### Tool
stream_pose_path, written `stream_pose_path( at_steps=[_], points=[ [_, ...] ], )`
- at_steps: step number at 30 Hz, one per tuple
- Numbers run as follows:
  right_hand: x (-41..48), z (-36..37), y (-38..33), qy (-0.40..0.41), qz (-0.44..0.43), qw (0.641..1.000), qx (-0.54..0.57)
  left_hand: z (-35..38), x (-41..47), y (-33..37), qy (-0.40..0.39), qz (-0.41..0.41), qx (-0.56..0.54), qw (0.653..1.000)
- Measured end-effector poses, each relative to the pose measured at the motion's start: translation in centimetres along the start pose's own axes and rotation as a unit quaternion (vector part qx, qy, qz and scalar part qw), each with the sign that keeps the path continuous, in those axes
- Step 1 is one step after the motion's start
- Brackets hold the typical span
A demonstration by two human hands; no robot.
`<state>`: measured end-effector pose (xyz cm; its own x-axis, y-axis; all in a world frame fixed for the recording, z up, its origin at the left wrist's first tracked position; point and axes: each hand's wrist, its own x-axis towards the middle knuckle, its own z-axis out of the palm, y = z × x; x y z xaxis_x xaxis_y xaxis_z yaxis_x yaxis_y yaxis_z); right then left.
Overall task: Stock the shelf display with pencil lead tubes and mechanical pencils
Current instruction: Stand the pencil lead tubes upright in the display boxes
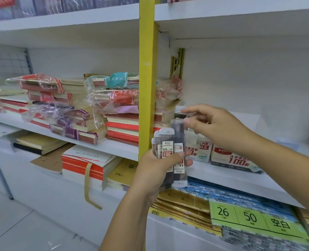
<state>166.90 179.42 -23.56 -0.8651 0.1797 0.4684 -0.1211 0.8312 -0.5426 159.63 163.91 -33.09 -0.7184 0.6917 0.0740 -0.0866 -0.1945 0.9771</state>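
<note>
My left hand point(155, 169) grips a fanned bundle of several clear pencil lead tubes point(166, 149) with white labels reading 0.5 HB, held upright in front of the yellow shelf post. My right hand point(210, 125) reaches in from the right and pinches the top of one lead tube point(179, 115) that stands higher than the rest of the bundle. Behind the hands, two white lead display boxes point(200, 151) marked HB 0.5 and 100 stand on the white shelf point(240, 180). No mechanical pencils are visible.
A yellow post point(147, 78) divides the shelving. Left of it lie plastic-wrapped stacks of notebooks point(81, 109). Below the lead boxes are gold and blue paper packs with a green label card point(249, 218). The white shelf stretches to the right of the boxes.
</note>
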Motion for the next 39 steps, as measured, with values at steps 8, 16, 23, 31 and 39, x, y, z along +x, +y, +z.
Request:
stream_pose_path(
  at_steps=[8, 16, 23, 31, 39],
  points=[
    [-1.7, -0.5, 1.0, 0.05, 0.072, 0.988, 0.13, 0.2, -0.2, -0.5, 0.03, -0.012, -0.008, 0.999],
    [-4.3, 0.1, 1.7, 0.026, 0.099, 0.943, 0.317, -1.0, -0.3, -0.2, 0.067, 0.002, -0.022, 0.997],
    [-6.0, 1.2, 2.2, 0.046, 0.11, 0.951, 0.285, -1.7, -0.5, -0.1, 0.063, 0.01, -0.039, 0.997],
    [-7.3, 2.3, 1.3, 0.028, 0.127, 0.979, 0.154, -1.9, -0.9, 0.3, 0.073, 0.022, -0.046, 0.996],
    [-4.7, 1.0, -0.5, -0.015, 0.078, 0.994, 0.078, -1.4, -0.6, 0.3, 0.049, 0.027, -0.046, 0.997]
  ],
)
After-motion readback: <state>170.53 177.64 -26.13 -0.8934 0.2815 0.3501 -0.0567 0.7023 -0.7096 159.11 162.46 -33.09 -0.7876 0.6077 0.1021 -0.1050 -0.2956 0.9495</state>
